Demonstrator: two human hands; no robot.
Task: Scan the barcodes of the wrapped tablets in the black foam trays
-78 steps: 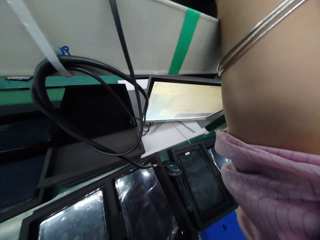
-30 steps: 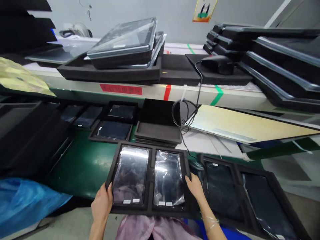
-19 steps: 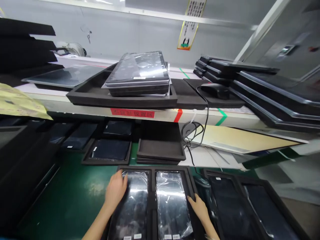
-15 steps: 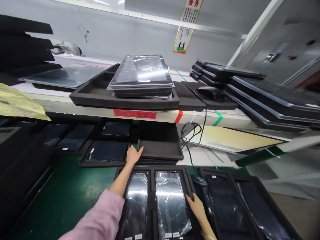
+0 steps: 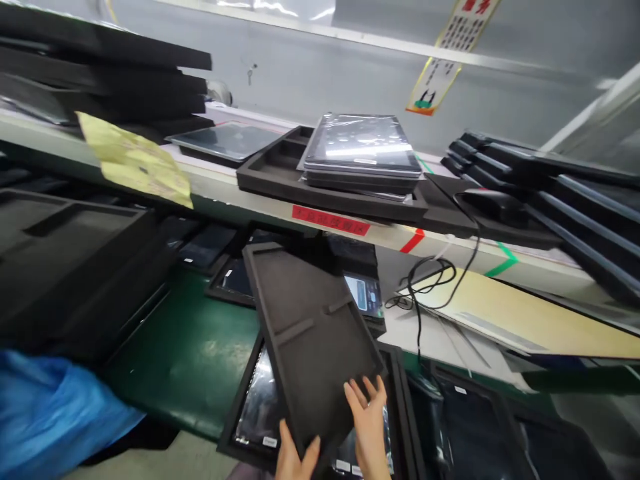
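An unfilled black foam tray (image 5: 325, 333) with low dividers is lifted and tilted in front of me. My left hand (image 5: 295, 457) grips its near edge. At the near right corner my right hand (image 5: 369, 423) holds it, fingers over the rim. Below lies another foam tray (image 5: 407, 413) with film-wrapped black screen panels; one such panel (image 5: 263, 400) shows at the left, and the lifted tray hides much of the rest. Behind the lifted tray, a device with a lit screen (image 5: 364, 293) lies on the bench.
A stack of foam trays (image 5: 65, 260) stands at left beside a blue plastic bag (image 5: 55, 413). Dark panels (image 5: 465, 420) lie at right. The shelf above bears a stack of panels (image 5: 363, 147), yellow paper (image 5: 135, 160) and a mouse (image 5: 493, 203) with a hanging cable (image 5: 425, 280).
The unfilled tray has come off the back of the bench toward me, uncovering the lit screen. Both hands are now on it. The view has swung left.
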